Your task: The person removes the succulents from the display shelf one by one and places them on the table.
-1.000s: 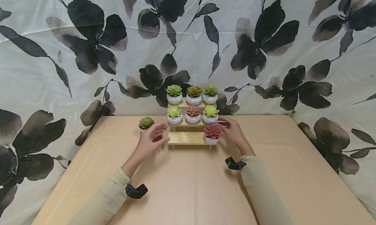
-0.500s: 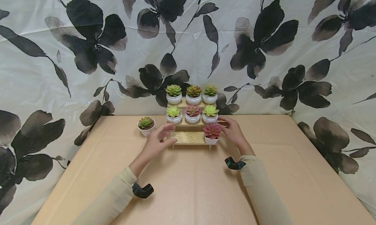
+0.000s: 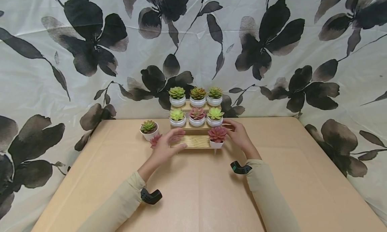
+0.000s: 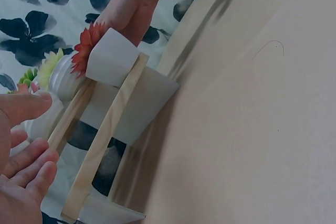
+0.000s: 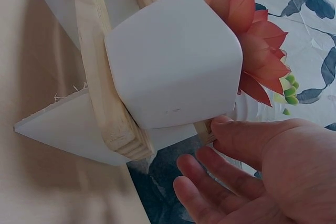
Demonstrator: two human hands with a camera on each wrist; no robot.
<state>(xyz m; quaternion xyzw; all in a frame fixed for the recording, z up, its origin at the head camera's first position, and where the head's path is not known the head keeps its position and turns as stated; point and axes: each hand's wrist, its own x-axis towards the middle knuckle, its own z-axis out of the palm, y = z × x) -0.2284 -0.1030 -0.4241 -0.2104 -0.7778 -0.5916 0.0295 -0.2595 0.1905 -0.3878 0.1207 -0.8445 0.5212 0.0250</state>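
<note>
A tiered wooden plant stand (image 3: 195, 143) holds potted artificial succulents on its upper two tiers. On the bottom tier's right end sits a red succulent in a white pot (image 5: 176, 61). My left hand (image 3: 167, 146) hovers at that tier's left end, fingers loosely extended and holding nothing, as the left wrist view confirms. Beside the stand's right side is my right hand (image 3: 239, 137), fingers relaxed. Its thumb tip meets the pot and a wooden shelf end; whether it presses on either is unclear. Behind my left hand, another red succulent (image 3: 155, 140) shows partly, its pot hidden.
A green succulent in a white pot (image 3: 148, 130) stands on the table (image 3: 199, 191) left of the stand. Behind the table hangs a white cloth (image 3: 199, 53) with dark flowers. The stand sits close to the table's back edge.
My left hand has moved rightward along the bottom tier, uncovering the green succulent's pot and part of the red succulent behind it. The right hand stays at the stand's right side.
</note>
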